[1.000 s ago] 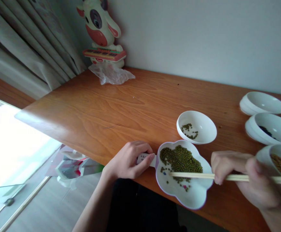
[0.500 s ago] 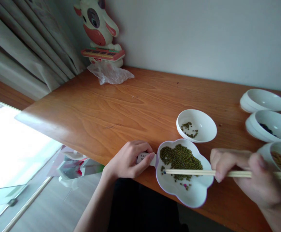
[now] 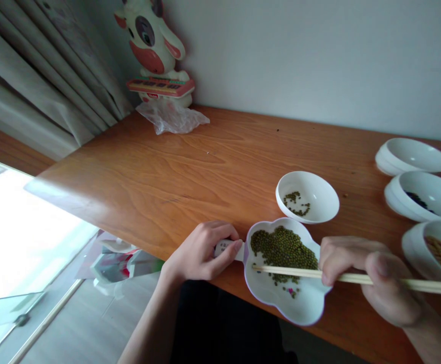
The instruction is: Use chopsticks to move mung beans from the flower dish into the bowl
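Note:
My left hand (image 3: 209,251) is closed round the short handle of a white, flower-shaped dish (image 3: 307,306) with a lilac rim. Green mung beans (image 3: 284,247) are heaped in its upper part, and a few lie scattered lower down beside a tiny pink bit (image 3: 291,290). In my right hand (image 3: 372,278) is a pair of wooden chopsticks (image 3: 292,271), held nearly level across the dish. Their tips touch down at the dish's left side, among a few beans. Just behind the dish stands a white bowl (image 3: 322,199) with a small number of mung beans.
Three white bowls line the right side: one at the back (image 3: 413,156), a middle one (image 3: 406,194) with dark beans, and a near one (image 3: 413,253) with tan beans. A cow-shaped toy keyboard (image 3: 160,86) and a clear plastic bag (image 3: 173,119) sit against the wall.
My right hand has shifted a little left with the chopsticks, whose tips moved slightly left and up in the dish. The dark speck at the tips no longer shows. My left hand stays put.

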The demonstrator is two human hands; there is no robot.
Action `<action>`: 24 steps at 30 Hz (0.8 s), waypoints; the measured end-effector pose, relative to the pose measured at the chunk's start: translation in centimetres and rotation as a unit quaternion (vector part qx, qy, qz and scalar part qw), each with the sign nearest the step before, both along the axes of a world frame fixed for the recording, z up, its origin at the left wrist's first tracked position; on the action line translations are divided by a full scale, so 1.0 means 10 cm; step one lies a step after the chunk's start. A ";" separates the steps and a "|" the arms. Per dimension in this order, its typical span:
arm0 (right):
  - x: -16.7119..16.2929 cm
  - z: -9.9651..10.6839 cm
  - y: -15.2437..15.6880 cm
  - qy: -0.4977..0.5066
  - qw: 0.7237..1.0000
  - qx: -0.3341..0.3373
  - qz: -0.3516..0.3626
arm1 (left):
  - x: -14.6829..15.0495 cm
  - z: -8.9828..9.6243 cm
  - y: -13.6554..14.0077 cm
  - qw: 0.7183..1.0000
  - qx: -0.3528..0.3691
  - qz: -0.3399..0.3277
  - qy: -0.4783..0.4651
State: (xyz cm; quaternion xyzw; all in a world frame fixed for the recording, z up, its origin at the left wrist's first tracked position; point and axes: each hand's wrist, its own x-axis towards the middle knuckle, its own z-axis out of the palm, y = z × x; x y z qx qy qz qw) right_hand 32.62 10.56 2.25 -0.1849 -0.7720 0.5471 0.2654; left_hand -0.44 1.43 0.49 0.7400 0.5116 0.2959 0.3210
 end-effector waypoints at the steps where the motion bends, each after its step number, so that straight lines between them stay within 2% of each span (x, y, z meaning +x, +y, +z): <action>1: 0.00 0.00 0.00 -0.006 1.000 0.003 -0.012 | 0.00 0.00 0.00 1.000 -0.001 0.000 0.000; 7: -0.08 0.08 -0.01 0.035 0.996 -0.009 -0.086 | -0.01 -0.01 0.00 1.000 -0.006 -0.004 0.004; 12: -0.12 0.11 -0.02 0.016 0.990 -0.011 -0.138 | 0.00 -0.01 0.00 1.000 -0.004 -0.003 0.006; 24: -0.19 -0.04 -0.04 0.025 0.986 -0.026 -0.165 | -0.01 0.00 -0.01 1.000 -0.005 -0.001 0.007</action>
